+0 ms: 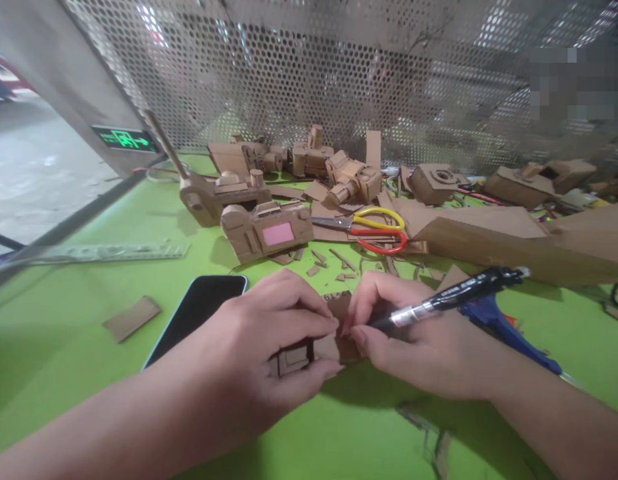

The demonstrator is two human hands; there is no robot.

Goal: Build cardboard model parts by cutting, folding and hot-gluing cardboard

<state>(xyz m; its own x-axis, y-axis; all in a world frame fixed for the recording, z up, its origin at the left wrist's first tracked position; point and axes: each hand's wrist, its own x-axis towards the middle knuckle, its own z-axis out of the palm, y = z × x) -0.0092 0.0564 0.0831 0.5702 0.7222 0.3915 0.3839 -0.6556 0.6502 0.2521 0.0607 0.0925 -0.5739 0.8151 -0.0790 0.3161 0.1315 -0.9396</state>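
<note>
Nearest the viewer, thin cardboard offcuts (pixel 441 453) lie on the green table (pixel 299 440), below the right forearm. The left hand (pixel 269 333) is partly closed, its fingers curved over and its thumb beneath, gripping a small cardboard piece (pixel 329 348). This piece sits between the two hands, its left part framed by dark lines. The right hand (pixel 419 340) is closed on a black pen (pixel 453 293), pinched between thumb and fingers and slanting up to the right; its fingertips meet the right part of the piece. The pen's point is hidden, so contact with the cardboard cannot be confirmed.

Just beyond the left forearm lies a dark-screened phone (pixel 203 310); a blue-handled tool (pixel 509 333) lies partly behind the right forearm. Farther off stand a cardboard camera (pixel 249 237) with a pink panel and, beside it, red-and-yellow-handled scissors (pixel 403 241). More cardboard models (pixel 356 177) stand before a perforated metal screen (pixel 309 73).
</note>
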